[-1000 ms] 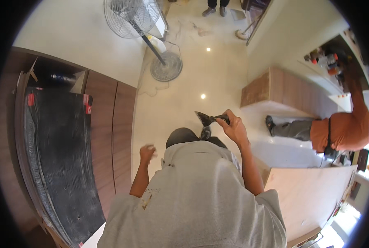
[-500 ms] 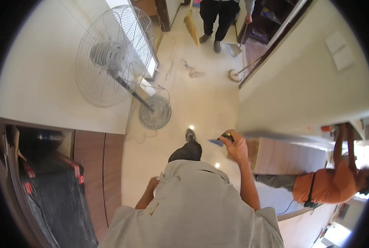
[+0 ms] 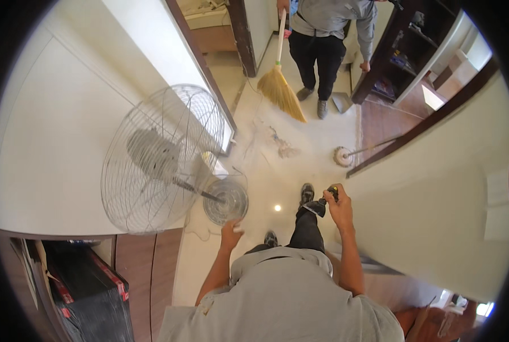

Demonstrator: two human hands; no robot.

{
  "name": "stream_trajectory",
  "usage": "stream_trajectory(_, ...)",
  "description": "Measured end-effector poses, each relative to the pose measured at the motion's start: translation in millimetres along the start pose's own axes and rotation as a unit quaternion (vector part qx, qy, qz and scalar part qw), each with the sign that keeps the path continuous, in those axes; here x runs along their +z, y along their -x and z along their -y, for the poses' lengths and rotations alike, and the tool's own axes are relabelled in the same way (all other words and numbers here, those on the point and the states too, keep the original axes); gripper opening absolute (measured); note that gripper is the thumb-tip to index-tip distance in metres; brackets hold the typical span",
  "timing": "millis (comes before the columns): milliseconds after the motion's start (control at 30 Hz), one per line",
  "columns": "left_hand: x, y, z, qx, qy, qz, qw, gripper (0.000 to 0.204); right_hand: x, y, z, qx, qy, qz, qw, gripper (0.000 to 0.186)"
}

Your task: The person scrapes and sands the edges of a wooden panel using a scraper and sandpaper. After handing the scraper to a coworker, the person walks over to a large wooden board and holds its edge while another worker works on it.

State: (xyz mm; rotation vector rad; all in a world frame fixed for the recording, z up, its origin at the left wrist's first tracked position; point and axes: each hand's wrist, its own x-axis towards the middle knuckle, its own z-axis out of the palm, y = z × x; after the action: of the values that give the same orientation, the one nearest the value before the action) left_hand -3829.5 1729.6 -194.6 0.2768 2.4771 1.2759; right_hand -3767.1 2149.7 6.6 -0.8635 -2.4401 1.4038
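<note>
Walked closer to the fan [image 3: 153, 153] at left and broom [image 3: 282, 94] at upper centre. Kept the scraper [image 3: 316, 208] right of centre, clasped by its handle in the right hand [image 3: 340, 208]; swung the left hand [image 3: 230, 234] forward, empty, loosely uncurled. Apparently only carried the scraper.

Head view: left camera of head-worn fisheye pair, upright, unmirrored. Looks steeply down, forward. Wearer's grey fabric shirt [image 3: 317, 296] nearest, filling lower edge. Bare left hand [image 3: 230, 235] and bare right hand [image 3: 339, 207] mid-frame, farther out. Pale glossy floor [image 3: 266, 185] beneath; co-worker in grey top, black trousers [image 3: 321, 48] farthest, near top. Straight edges bow toward dark rim.
</note>
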Motion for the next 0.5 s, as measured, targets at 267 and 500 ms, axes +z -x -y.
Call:
stream_trajectory(267,-21.6,119.3,77.6,-0.209,-0.314,0.173,0.91,0.03,42.3,-220.3,-1.2,-0.022,-0.082,0.101,0.991,0.031)
stream_trajectory(500,6.6,-7.8,-10.8,-0.395,-0.125,0.061,0.908,0.047,24.3,-381.6,44.4,-0.004,-0.092,0.176,0.98,0.037)
